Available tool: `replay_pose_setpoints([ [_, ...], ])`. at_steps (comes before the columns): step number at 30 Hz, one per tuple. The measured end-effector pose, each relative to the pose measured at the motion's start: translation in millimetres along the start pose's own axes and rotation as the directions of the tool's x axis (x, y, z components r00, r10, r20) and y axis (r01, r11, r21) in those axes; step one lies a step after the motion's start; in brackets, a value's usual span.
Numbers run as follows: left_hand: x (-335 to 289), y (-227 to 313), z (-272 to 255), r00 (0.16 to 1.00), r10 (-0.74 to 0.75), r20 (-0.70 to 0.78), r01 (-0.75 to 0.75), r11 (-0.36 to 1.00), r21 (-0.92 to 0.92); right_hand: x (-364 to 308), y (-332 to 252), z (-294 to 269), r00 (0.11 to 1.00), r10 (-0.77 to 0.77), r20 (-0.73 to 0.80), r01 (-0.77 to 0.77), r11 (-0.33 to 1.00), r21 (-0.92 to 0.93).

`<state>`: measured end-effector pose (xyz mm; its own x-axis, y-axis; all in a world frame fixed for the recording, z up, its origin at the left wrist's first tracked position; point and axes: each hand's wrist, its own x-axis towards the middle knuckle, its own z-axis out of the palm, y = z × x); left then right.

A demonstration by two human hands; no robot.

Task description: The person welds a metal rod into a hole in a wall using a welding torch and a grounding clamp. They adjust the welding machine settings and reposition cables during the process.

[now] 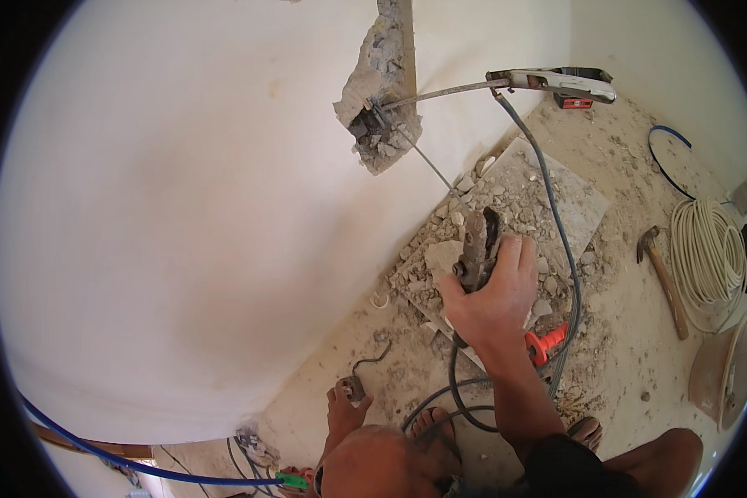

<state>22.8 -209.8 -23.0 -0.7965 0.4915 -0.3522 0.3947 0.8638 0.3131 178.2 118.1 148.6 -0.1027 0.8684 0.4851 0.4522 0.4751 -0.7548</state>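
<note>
My right hand (498, 295) grips a dusty welding electrode holder (476, 253) over the rubble. From its jaws a thin rod (432, 166) slants up to the broken hole (373, 129) in the white wall; whether its tip touches anything there is unclear. A metal clamp (560, 82) with a dark cable (548, 187) hangs at the end of a steel bar (448, 91) coming out of the hole. Low beside my left knee (373, 463), my left hand (344, 408) is closed around a small grey lump (353, 387) with a bent dark rod (375, 357).
Concrete rubble lies on a grey board (577, 187) below the hole. An orange-red handle (546, 342) rests near my right forearm. Rightward are a claw hammer (666, 286), a cable coil (710, 257) and a bucket (726, 365). Blue tubing (141, 465) crosses the lower left.
</note>
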Motion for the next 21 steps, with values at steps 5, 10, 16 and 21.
replay_pose_setpoints([
  [5,3.5,-1.4,-0.4,1.000,0.012,-0.024,-0.013,0.999,-0.031,-9.6,-8.0,-24.8,0.995,0.054,0.089,-0.058,0.998,0.038],
  [10,-0.1,4.2,-2.5,1.000,-0.008,-0.007,0.008,1.000,-0.007,-1.2,0.6,-5.0,1.000,0.010,0.006,-0.010,1.000,-0.004],
  [16,1.2,10.6,0.4,0.996,-0.025,-0.091,0.041,0.981,0.187,-6.9,2.2,-14.4,0.996,0.068,0.065,-0.071,0.996,0.048],
  [21,3.9,97.1,-34.9,0.967,0.254,0.006,-0.227,0.874,-0.429,-2.4,0.9,-16.3,0.988,0.105,0.109,-0.107,0.994,0.012],
])
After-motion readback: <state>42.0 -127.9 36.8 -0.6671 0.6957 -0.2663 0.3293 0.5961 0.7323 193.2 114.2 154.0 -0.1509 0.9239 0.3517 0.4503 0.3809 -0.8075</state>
